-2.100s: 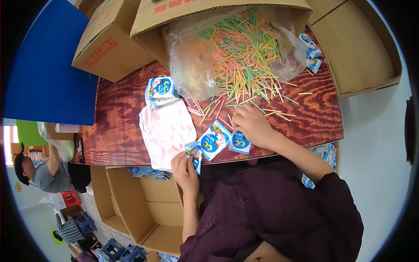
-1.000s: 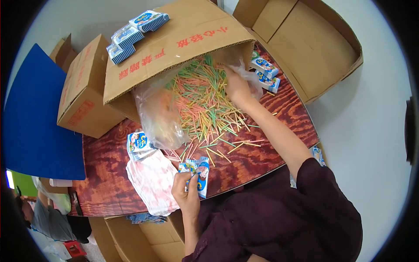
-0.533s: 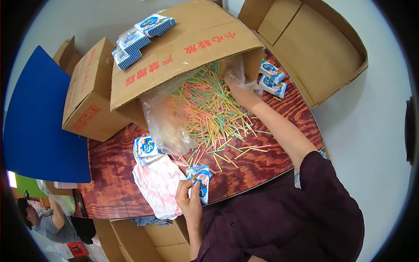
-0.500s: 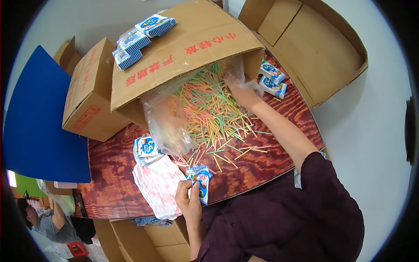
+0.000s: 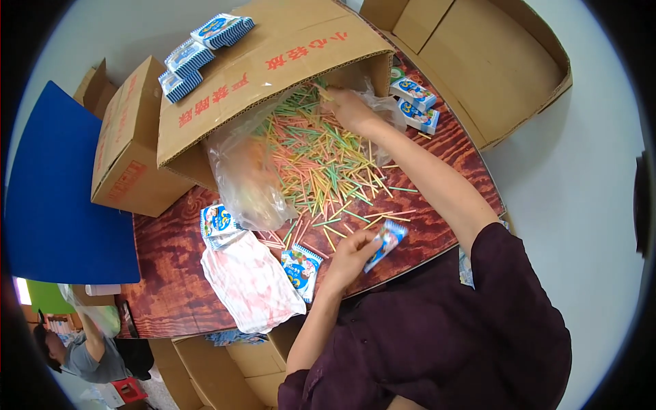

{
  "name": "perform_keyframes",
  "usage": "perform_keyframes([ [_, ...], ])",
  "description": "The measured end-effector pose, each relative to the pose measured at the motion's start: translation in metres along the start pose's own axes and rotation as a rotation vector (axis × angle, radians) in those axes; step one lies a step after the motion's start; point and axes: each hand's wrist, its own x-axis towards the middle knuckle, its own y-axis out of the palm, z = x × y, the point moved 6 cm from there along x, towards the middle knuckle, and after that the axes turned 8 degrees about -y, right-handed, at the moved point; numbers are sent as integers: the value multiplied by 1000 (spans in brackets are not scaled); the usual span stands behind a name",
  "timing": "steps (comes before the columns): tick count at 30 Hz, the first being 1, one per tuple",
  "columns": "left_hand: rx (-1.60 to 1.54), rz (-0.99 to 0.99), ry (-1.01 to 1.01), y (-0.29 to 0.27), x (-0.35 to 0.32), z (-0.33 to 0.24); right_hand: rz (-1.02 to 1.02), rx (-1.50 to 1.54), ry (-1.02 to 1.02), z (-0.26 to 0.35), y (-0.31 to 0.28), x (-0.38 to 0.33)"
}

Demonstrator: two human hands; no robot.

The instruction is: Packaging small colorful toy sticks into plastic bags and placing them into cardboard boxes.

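At the table's near edge the left hand pinches a small blue packet just right of its fingers, while farther off the right hand, fingers curled, digs into coloured sticks spilling from a tipped carton.

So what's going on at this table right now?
A person is working at a wooden table. The right hand reaches into a heap of coloured sticks spilling from a clear plastic bag inside a tipped cardboard box. The left hand holds a small blue and white packet above the table edge. Another packet lies beside a pink and white cloth, and more packets sit near the box mouth.
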Motion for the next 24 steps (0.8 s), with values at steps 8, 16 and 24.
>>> perform_keyframes([
  [8,-53,-325,280,-62,30,-26,-15,1164,412,-11,11,-34],
  [16,-263,-464,135,-62,-47,-9,-3,729,127,-15,12,-33],
  [24,-449,-503,198,-60,-77,8,-260,1243,377,15,12,-76],
])
